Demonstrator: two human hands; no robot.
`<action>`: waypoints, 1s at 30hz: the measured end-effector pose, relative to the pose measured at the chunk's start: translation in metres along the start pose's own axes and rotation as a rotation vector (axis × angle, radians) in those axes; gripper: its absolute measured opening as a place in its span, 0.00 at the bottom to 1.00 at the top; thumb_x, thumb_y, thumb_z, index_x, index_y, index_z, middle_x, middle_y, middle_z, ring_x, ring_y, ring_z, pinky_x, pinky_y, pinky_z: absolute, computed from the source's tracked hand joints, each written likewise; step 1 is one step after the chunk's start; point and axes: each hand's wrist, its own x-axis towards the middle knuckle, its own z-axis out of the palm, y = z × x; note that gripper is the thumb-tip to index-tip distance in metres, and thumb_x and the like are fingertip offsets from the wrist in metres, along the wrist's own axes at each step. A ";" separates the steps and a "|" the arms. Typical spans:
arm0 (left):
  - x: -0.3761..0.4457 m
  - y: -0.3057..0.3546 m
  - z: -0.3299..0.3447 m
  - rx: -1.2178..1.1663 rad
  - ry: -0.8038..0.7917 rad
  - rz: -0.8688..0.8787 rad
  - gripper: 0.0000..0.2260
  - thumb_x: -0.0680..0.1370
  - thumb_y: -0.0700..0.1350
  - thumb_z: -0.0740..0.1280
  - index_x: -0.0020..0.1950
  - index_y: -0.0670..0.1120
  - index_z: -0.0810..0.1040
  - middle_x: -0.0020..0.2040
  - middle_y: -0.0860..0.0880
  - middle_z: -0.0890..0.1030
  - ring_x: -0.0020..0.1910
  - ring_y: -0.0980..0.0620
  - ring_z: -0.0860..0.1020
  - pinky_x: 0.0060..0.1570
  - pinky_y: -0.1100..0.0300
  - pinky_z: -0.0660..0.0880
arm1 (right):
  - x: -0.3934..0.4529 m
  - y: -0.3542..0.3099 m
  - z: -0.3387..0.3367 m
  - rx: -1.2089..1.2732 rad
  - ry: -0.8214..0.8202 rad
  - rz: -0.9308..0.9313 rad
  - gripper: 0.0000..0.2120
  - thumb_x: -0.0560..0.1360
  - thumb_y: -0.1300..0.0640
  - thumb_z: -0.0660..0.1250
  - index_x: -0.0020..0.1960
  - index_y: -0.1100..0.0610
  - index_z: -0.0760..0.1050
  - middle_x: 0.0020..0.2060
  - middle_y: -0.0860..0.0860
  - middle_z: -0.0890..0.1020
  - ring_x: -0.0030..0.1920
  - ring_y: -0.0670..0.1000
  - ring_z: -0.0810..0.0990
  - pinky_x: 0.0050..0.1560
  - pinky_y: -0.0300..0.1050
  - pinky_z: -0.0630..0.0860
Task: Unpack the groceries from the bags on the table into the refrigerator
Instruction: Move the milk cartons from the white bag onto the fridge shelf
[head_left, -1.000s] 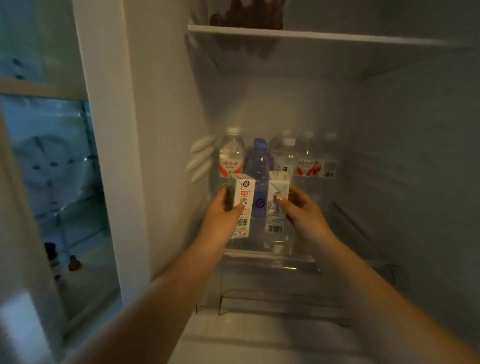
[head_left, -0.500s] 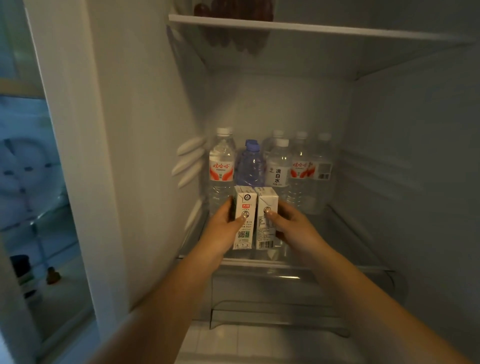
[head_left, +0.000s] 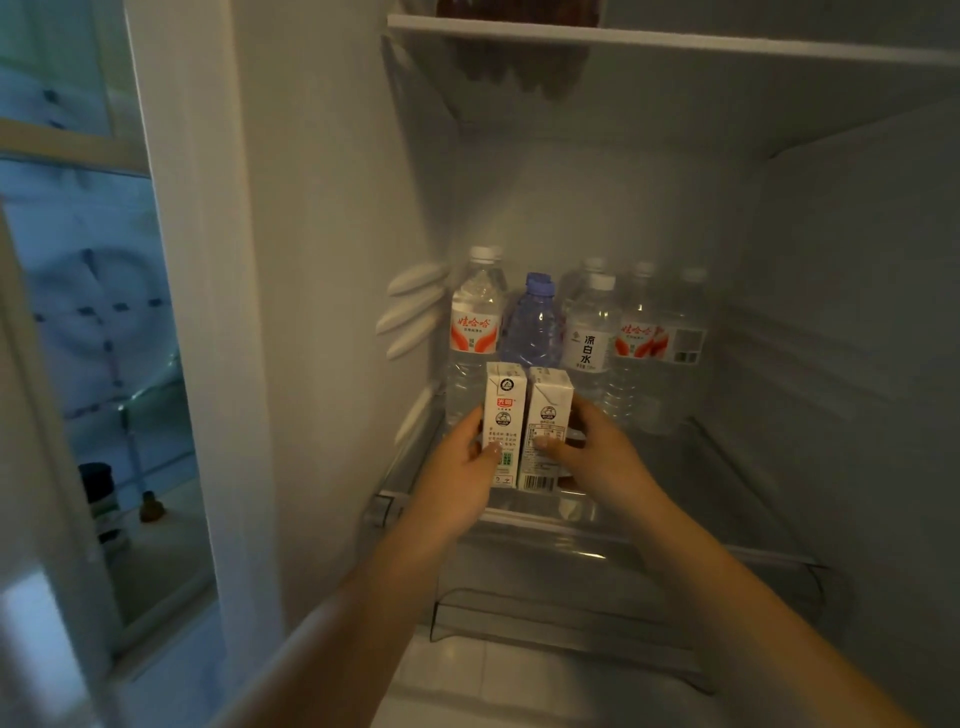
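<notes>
Interior of the refrigerator (head_left: 332, 260), seen from the head camera. The left hand (head_left: 457, 467) grips the left carton (head_left: 505, 415), thumb on its front face and fingers behind; the right hand (head_left: 597, 460) grips the right carton (head_left: 548, 415) likewise, fingers wrapped round its right side. Both cartons stand upright, side by side and touching, at the front of the glass shelf (head_left: 701, 483). Behind them stands a row of water bottles: a clear red-labelled bottle (head_left: 475, 332), a blue bottle (head_left: 532, 327) and a white-labelled bottle (head_left: 589, 338). An upper shelf (head_left: 675, 41) spans the top, dark items on it indistinct
</notes>
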 end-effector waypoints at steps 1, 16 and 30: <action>0.001 0.000 0.000 0.007 0.018 -0.003 0.17 0.80 0.38 0.58 0.62 0.59 0.71 0.58 0.53 0.79 0.58 0.53 0.78 0.56 0.54 0.76 | 0.001 0.000 0.002 0.011 0.003 -0.004 0.25 0.74 0.62 0.68 0.68 0.52 0.65 0.58 0.47 0.77 0.55 0.48 0.77 0.48 0.49 0.80; 0.028 -0.009 -0.021 0.045 0.267 0.026 0.16 0.79 0.37 0.58 0.63 0.53 0.72 0.58 0.49 0.79 0.54 0.53 0.79 0.50 0.55 0.78 | 0.031 -0.009 0.056 -0.007 0.076 -0.110 0.23 0.72 0.65 0.70 0.64 0.54 0.71 0.56 0.51 0.80 0.54 0.48 0.79 0.56 0.53 0.77; 0.037 -0.016 -0.030 0.082 0.376 0.000 0.18 0.78 0.37 0.59 0.68 0.49 0.69 0.63 0.47 0.77 0.60 0.48 0.76 0.57 0.46 0.75 | 0.048 -0.009 0.079 -0.091 0.096 -0.152 0.21 0.73 0.62 0.69 0.64 0.55 0.71 0.57 0.49 0.79 0.53 0.42 0.76 0.45 0.27 0.68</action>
